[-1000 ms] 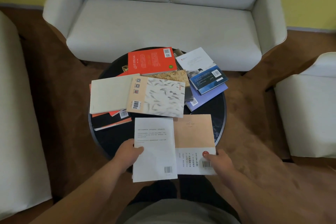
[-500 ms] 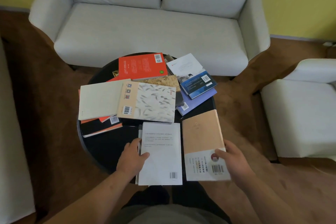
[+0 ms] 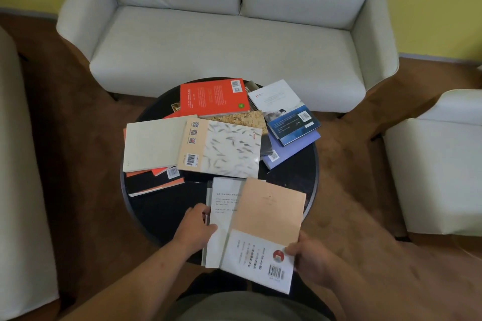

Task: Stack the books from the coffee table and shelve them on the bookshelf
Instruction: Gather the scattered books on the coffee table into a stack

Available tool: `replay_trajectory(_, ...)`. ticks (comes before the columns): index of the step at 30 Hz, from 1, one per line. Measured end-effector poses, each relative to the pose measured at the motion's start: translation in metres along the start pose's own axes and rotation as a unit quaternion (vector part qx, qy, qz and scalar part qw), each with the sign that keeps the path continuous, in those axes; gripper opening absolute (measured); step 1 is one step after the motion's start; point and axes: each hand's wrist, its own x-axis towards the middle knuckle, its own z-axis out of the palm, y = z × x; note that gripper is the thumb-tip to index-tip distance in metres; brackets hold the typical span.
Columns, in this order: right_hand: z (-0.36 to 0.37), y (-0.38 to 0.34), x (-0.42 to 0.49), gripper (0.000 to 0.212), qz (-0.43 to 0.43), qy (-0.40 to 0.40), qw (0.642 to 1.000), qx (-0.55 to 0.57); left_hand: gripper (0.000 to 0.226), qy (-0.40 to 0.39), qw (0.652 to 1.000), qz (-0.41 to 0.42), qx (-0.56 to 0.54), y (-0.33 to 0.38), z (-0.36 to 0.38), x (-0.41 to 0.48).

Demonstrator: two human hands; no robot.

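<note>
Several books lie scattered on a round black coffee table [image 3: 161, 206]. At its near edge my left hand [image 3: 194, 230] grips the left edge of a white book [image 3: 221, 206]. My right hand [image 3: 310, 258] pinches the lower right corner of a tan-and-white book [image 3: 268, 216], which is tilted and lies partly over the white one. Farther back are a fish-patterned book [image 3: 229, 151], a cream book [image 3: 154, 143], a red book [image 3: 214, 98] and a blue book [image 3: 292, 125] on a lilac one [image 3: 294, 148].
A pale two-seat sofa [image 3: 221, 41] stands behind the table. A pale armchair [image 3: 438, 169] is at the right, another pale seat [image 3: 18, 190] at the left. Brown carpet [image 3: 349, 190] surrounds the table. No bookshelf is in view.
My right hand has lifted the tan-and-white book and swung it left, so it now overlaps the white book. My left hand stays on the white book's left edge.
</note>
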Motion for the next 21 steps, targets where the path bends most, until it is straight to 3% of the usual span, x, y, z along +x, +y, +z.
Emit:
replay_trajectory(5, 0.014, 0.006, 0.013, 0.037, 0.000, 0.036, 0.997, -0.061, 0.031, -0.004, 1.000, 0.002, -0.004, -0.002, 0.001, 0.001)
replay_trajectory(8, 0.023, -0.002, 0.007, 0.029, -0.071, 0.067, 0.993, -0.069, 0.026, 0.039, 0.997, 0.005, 0.062, 0.008, 0.001, -0.009)
replay_trajectory(11, 0.031, -0.015, -0.013, 0.030, -0.152, 0.106, 0.978, -0.095, 0.027, 0.104, 0.990, 0.077, 0.063, 0.026, 0.003, -0.029)
replay_trajectory(13, 0.040, -0.023, -0.031, 0.034, -0.204, 0.093, 0.964, -0.145, 0.013, 0.003, 0.993, 0.096, -0.070, 0.048, 0.004, -0.046)
replay_trajectory(16, 0.056, -0.031, -0.055, 0.030, -0.272, 0.046, 0.938, -0.208, 0.028, -0.194, 0.930, 0.032, -0.310, 0.075, 0.005, -0.065)
replay_trajectory(19, 0.072, -0.033, -0.065, 0.026, -0.297, 0.002, 0.921, -0.251, 0.066, -0.236, 0.884, 0.001, -0.404, 0.074, 0.003, -0.062)
replay_trajectory(21, 0.078, -0.033, -0.065, 0.028, -0.290, -0.024, 0.918, -0.268, 0.058, -0.250, 0.876, 0.020, -0.411, 0.070, -0.002, -0.058)
